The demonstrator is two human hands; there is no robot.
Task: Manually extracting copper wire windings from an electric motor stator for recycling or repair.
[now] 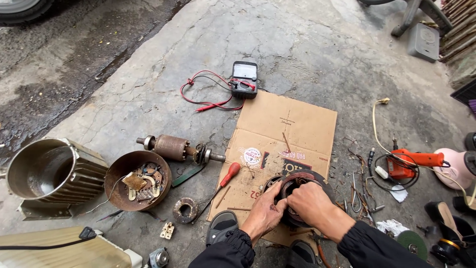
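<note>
Motor housing (49,173) sits far left on the concrete floor (307,44), ribbed on the outside, hollow and lying on its side. Just right of it there's a rusty round end cover (137,181) lying open side up with some small brass-looking bits inside. Above that lies the rotor (173,147) with its shaft sticking out both ends. A small ring-shaped part (185,209) rests on the floor below it, and a red-handled screwdriver (225,177) lies with its handle on the edge of a flattened cardboard sheet (292,121). Up top, an analog multimeter (244,79) sits just off the cardboard with its red leads (203,94) looped out on the concrete.

The stator (297,181), with its copper windings, sits on the lower part of the cardboard, right in front of the person. The left hand (265,213) is clamped on its left rim, fingers curled over it. The right hand (310,201) is curled down onto the windings in the middle; it might be pinching a wire, but I can't really tell from here. Both hands are touching each other.

Further right there's an orange soldering gun (414,161) with its cord, then some scattered pliers and wire scraps (359,196).
</note>
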